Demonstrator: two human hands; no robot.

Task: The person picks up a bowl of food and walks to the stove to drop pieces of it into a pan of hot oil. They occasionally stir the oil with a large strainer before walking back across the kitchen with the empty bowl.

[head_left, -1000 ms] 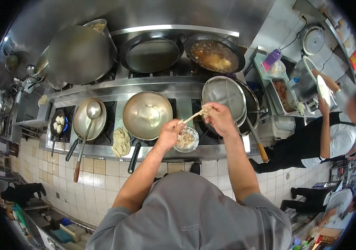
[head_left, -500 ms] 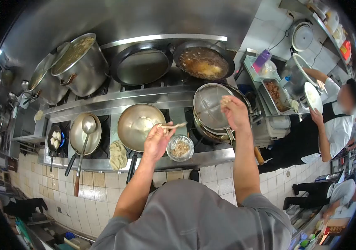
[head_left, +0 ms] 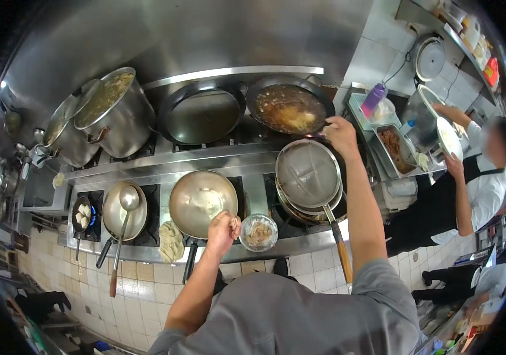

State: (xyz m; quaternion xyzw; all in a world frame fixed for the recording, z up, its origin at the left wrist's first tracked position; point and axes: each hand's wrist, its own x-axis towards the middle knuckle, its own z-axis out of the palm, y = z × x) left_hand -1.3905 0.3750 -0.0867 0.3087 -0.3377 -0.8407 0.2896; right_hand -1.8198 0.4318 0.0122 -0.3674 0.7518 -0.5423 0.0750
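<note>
My left hand (head_left: 222,233) is closed around what looks like pale battered food, mostly hidden by the fingers. It is over the near edge of a wide pan (head_left: 203,204). Just right of it stands a clear bowl (head_left: 259,232) with pale, battered pieces in it. My right hand (head_left: 342,136) reaches to the right rim of a dark wok (head_left: 259,118) full of bubbling brown oil. Its fingers are bent together; whatever they hold is hidden. Below that hand, a round mesh strainer (head_left: 307,173) with a wooden handle rests over a pot.
At the back stand tall stockpots (head_left: 114,115) and a second dark wok (head_left: 201,115). A ladle (head_left: 124,228) lies in a pan at left, with a cloth (head_left: 171,242) nearby. A small pan (head_left: 81,214) sits over a blue flame. A co-worker (head_left: 472,183) holds a plate at right.
My right hand has moved away from above the strainer to the wok's rim, and the piece in its fingers no longer shows. My left hand has closed; the strip sticking out is out of sight.
</note>
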